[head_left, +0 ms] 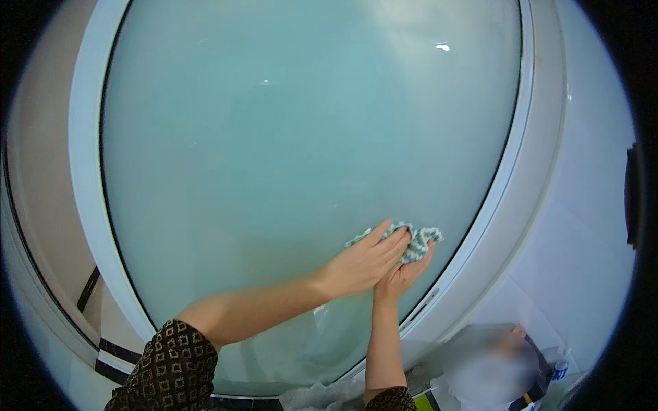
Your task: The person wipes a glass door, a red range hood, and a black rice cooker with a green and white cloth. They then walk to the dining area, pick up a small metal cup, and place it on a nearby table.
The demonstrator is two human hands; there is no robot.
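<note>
A bunched green-and-white cloth (pixel 415 253) is against the lower right part of a large frosted glass pane (pixel 274 151). My left hand (pixel 363 260) reaches across from the left and lies over the cloth, its fingers pressed together on it. Close beside and partly behind it, my right hand (pixel 406 272) grips the cloth's right side, with fingers curled at its edge. The two hands overlap, so part of the right palm and the cloth's middle are hidden. Dark patterned sleeves cover both upper forearms or elbows.
A white frame (pixel 488 229) with a black seal borders the glass. Wall tiles (pixel 582 226) lie to its right, with a dark object (pixel 632 195) at the rim. At lower right are a blurred area and a blue-labelled container (pixel 561 370). Clear plastic (pixel 322 395) lies below.
</note>
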